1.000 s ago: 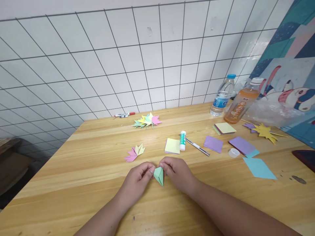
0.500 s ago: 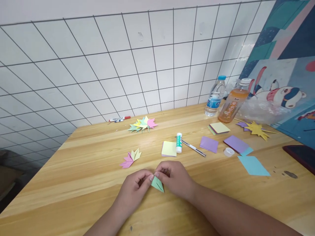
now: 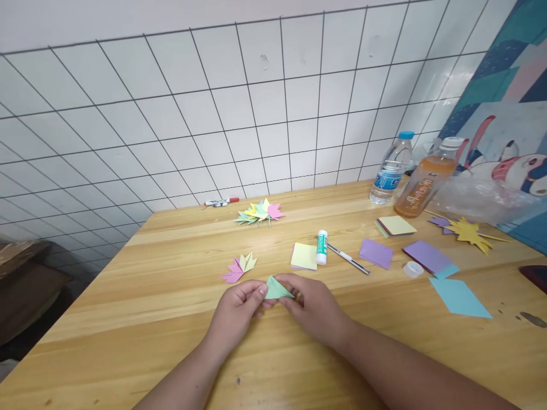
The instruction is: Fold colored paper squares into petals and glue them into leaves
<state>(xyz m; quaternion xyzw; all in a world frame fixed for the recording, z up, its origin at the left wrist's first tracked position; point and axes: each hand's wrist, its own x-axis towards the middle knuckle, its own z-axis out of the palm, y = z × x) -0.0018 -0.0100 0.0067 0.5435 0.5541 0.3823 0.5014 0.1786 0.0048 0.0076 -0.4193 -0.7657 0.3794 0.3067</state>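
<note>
A small piece of folded green paper (image 3: 277, 288) is held up between my two hands, just above the wooden table (image 3: 171, 353). My left hand (image 3: 241, 304) pinches its left corner between thumb and fingers. At the right side, my right hand (image 3: 314, 304) has its thumb and fingers closed around the paper's other end. Beyond my left hand lies a pink and cream folded-paper piece (image 3: 240, 267). Past my right hand are a stack of pale yellow square paper (image 3: 303, 256) and a green and white glue stick (image 3: 322, 247).
A utility knife (image 3: 348, 259), purple paper (image 3: 376, 253), a white cap (image 3: 413, 269) and blue paper (image 3: 460, 297) lie to the right. Farther back stand a water bottle (image 3: 391, 171) and an orange drink bottle (image 3: 425, 185). Folded paper stars (image 3: 260, 212) and markers (image 3: 221, 202) rest near the tiled wall.
The green paper has been raised and turned, so its point now faces right instead of downward. My right hand has shifted to its right end. The camera view has swung slightly left.
</note>
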